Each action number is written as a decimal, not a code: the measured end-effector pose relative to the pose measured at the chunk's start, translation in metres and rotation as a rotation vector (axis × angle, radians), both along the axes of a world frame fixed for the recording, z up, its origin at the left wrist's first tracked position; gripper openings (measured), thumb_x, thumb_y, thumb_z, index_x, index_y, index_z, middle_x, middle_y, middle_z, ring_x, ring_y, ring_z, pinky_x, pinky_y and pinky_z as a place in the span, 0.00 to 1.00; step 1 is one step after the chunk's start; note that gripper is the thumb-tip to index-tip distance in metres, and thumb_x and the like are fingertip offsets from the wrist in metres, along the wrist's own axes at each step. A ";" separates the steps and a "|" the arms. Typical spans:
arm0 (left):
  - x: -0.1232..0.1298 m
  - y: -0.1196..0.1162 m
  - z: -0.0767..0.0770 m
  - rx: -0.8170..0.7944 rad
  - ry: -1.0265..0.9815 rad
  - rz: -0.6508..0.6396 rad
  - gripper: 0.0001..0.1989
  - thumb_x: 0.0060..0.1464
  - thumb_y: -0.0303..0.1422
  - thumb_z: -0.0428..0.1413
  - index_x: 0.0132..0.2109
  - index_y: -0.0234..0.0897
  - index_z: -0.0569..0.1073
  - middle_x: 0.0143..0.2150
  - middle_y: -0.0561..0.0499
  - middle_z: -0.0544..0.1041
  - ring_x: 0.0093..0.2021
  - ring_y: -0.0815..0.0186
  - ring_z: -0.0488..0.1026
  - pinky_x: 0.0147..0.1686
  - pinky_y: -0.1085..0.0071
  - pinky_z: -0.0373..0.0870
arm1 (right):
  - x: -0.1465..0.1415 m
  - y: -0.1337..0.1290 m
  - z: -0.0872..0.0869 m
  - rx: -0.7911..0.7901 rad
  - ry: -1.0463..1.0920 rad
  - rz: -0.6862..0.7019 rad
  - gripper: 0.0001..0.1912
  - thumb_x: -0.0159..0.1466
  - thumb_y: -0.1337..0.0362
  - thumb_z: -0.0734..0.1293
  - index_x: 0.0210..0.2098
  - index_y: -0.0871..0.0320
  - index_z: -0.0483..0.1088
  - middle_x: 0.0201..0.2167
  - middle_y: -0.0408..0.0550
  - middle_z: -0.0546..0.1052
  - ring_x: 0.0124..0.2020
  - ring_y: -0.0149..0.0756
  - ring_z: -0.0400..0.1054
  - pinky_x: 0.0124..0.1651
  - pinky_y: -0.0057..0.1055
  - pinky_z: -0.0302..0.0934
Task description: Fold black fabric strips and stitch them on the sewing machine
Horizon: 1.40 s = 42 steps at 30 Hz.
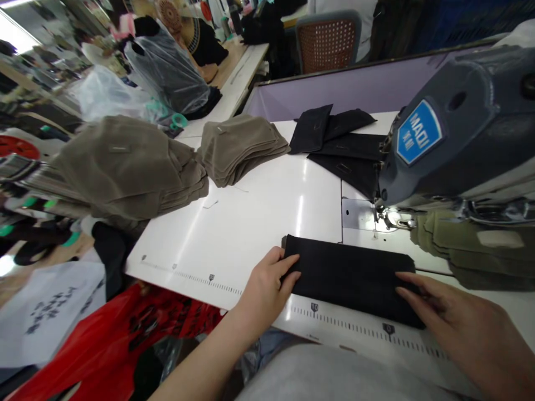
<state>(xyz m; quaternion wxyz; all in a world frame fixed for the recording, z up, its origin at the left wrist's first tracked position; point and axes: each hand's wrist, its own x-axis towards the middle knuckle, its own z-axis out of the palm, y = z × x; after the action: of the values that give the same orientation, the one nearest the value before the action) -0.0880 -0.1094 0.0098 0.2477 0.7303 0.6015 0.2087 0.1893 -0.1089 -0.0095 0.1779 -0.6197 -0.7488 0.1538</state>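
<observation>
A black fabric piece (pixel 351 275), a long folded-looking rectangle, lies on the white sewing table (pixel 251 223) near its front edge. My left hand (pixel 270 284) grips its left end between thumb and fingers. At the right end, my right hand (pixel 443 312) pinches the same piece, some of its fingers curled under and hidden. Beyond the piece is the sewing machine (pixel 455 128), its lit needle area (pixel 390 217) behind the fabric's right half. A printed ruler scale (pixel 351 323) runs along the table edge below the fabric.
Stacked grey-brown pieces (pixel 242 145) and a larger pile (pixel 121 167) lie at the left. Black pieces (pixel 334 139) sit behind, left of the machine head. Olive pieces (pixel 480 245) lie right of the needle. Red bag material (pixel 146 323) hangs below left. A chair (pixel 328 44) stands beyond.
</observation>
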 end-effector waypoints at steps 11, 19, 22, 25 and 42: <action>0.004 0.003 -0.003 0.241 0.271 -0.006 0.10 0.55 0.26 0.48 0.43 0.33 0.72 0.49 0.39 0.64 0.47 0.57 0.66 0.43 0.58 0.70 | -0.013 0.001 0.011 0.260 -0.312 0.180 0.21 0.64 0.59 0.50 0.38 0.62 0.69 0.33 0.56 0.73 0.28 0.42 0.68 0.26 0.38 0.63; 0.025 0.018 0.010 0.243 0.522 -0.553 0.15 0.60 0.26 0.42 0.50 0.25 0.66 0.52 0.39 0.69 0.52 0.61 0.65 0.52 0.66 0.62 | -0.033 0.009 0.005 0.404 -0.290 0.558 0.20 0.61 0.75 0.51 0.42 0.65 0.71 0.46 0.57 0.72 0.48 0.40 0.64 0.50 0.40 0.60; 0.045 0.015 0.006 0.209 0.555 -0.437 0.23 0.58 0.40 0.46 0.51 0.23 0.65 0.47 0.37 0.71 0.47 0.56 0.68 0.49 0.59 0.64 | -0.043 0.005 0.000 0.366 -0.278 0.479 0.17 0.62 0.63 0.58 0.43 0.68 0.70 0.43 0.62 0.72 0.47 0.47 0.64 0.50 0.45 0.59; 0.056 0.009 -0.004 0.186 0.539 -0.342 0.33 0.53 0.49 0.49 0.55 0.25 0.61 0.53 0.35 0.65 0.53 0.50 0.62 0.53 0.53 0.59 | -0.050 0.001 -0.008 0.335 -0.246 0.451 0.25 0.59 0.56 0.62 0.52 0.64 0.65 0.52 0.66 0.64 0.56 0.53 0.55 0.52 0.50 0.55; 0.019 0.003 -0.006 0.332 0.572 -0.486 0.17 0.57 0.23 0.45 0.53 0.29 0.65 0.56 0.39 0.65 0.53 0.58 0.65 0.52 0.63 0.64 | -0.017 0.014 0.012 0.139 -0.116 0.456 0.15 0.60 0.70 0.57 0.45 0.62 0.69 0.49 0.58 0.69 0.49 0.42 0.64 0.48 0.42 0.62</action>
<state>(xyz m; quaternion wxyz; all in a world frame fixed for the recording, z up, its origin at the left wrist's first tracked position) -0.0691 -0.1060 0.0036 -0.0089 0.9097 0.4143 0.0269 0.1720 -0.0951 0.0026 0.1376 -0.4286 -0.8870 0.1025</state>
